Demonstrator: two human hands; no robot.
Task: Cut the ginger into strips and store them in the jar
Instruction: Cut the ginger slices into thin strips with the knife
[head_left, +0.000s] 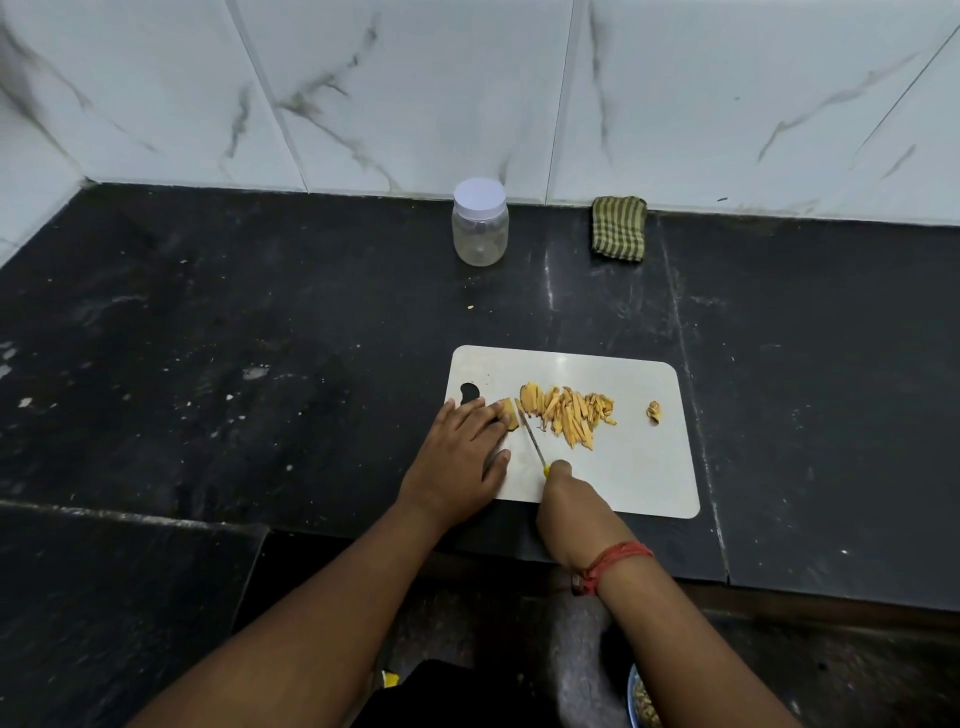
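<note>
A white cutting board (639, 467) lies on the black counter. My left hand (462, 452) presses a small uncut ginger piece (507, 409) onto the board's left side with its fingertips. My right hand (569, 499) grips a small knife (531, 436) by its yellow handle, and the blade stands just right of that piece. A pile of ginger strips (569, 413) lies in the middle of the board, with a small scrap (654, 411) further right. The clear plastic jar (479, 222) with its white lid on stands at the back by the wall.
A folded green striped cloth (619, 227) lies against the wall right of the jar. Marble tiles (415, 93) back the black counter (260, 338). The rim of a bowl (640, 699) shows at the bottom edge below the counter.
</note>
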